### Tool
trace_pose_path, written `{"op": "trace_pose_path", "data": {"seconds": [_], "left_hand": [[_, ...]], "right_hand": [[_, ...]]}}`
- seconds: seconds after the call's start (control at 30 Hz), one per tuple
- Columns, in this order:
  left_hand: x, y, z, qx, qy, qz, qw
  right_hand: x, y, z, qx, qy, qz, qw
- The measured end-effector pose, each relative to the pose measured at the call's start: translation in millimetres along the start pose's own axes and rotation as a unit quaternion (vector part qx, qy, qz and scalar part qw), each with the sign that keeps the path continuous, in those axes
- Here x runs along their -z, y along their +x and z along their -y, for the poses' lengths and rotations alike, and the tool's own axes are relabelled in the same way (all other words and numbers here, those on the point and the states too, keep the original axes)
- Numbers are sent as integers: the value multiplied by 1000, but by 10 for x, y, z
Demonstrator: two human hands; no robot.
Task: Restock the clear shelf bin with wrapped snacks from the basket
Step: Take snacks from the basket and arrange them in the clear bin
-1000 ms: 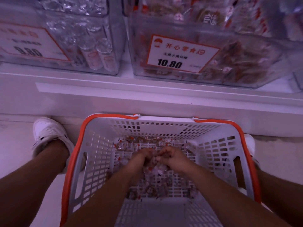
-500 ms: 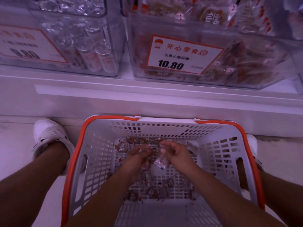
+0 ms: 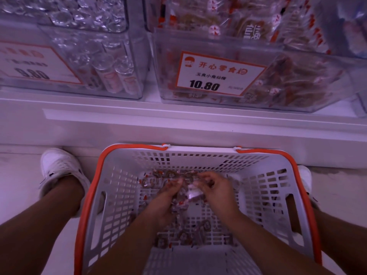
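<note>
Raised snacks [image 3: 193, 192] between both hands.

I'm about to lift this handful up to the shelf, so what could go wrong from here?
Loose wrapped snacks cupped between the left hand and right hand may spill on the way up. Dropped ones could fall past the basket onto the floor. They belong in the 10.80 bin, not its neighbour.

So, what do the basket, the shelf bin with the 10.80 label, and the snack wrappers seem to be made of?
Basket: moulded white plastic, matte, judging by its slotted grid walls and orange rim. Shelf bin: rigid clear plastic, likely acrylic; contents show through glossy walls. Snack wrappers: thin clear film, shiny and crinkled, probably plastic.
</note>
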State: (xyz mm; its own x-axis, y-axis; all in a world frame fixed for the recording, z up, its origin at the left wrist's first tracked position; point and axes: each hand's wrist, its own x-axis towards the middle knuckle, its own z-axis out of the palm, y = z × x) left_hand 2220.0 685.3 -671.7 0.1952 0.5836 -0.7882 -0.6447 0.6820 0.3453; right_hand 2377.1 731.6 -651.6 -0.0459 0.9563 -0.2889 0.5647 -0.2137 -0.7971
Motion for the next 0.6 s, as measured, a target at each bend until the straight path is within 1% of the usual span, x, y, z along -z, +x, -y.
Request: {"op": "trace_pose_path", "data": {"seconds": [0.07,0.13,0.2,0.27,0.3,0.37,0.4,0.43,0.47,0.5,0.53,0.57,0.6], "left_hand": [[-3,17,41,-18,3,-22,1000],[-28,29,93,-25,7,-32,999],[-23,57,151,-21,13,-32,999],[30,92,192,-25,20,-29,999],[82,98,205,-28,18,-39,999],[242,108,224,-41,27,-82,995],[329,104,230,-49,40,-105,992],[411,104,239,-56,52,-124,989],[488,107,249,-60,64,-139,986],[549,113,249,-62,76,-152,983],[587,116,244,-64,88,-162,981],[623,127,243,-70,95,-170,978],[648,140,238,-77,99,-173,977]], "right_hand": [[62,11,-41,34,1,-51,998],[29,-38,-25,98,-11,-45,994],[-89,-181,-19,130,-27,23,991],[-217,-368,-65,127,-19,94,987],[-272,-442,-100,109,0,107,988],[-351,-481,-163,-7,91,90,992],[-388,-446,-204,-68,118,53,989],[-424,-375,-257,-108,114,8,988],[-455,-282,-320,-123,65,-28,990],[-478,-191,-380,-130,-3,-37,991],[-500,-119,-428,-135,-87,-18,987],[-535,-65,-490,-134,-179,19,975],[-571,-26,-535,-128,-277,57,951]]}}
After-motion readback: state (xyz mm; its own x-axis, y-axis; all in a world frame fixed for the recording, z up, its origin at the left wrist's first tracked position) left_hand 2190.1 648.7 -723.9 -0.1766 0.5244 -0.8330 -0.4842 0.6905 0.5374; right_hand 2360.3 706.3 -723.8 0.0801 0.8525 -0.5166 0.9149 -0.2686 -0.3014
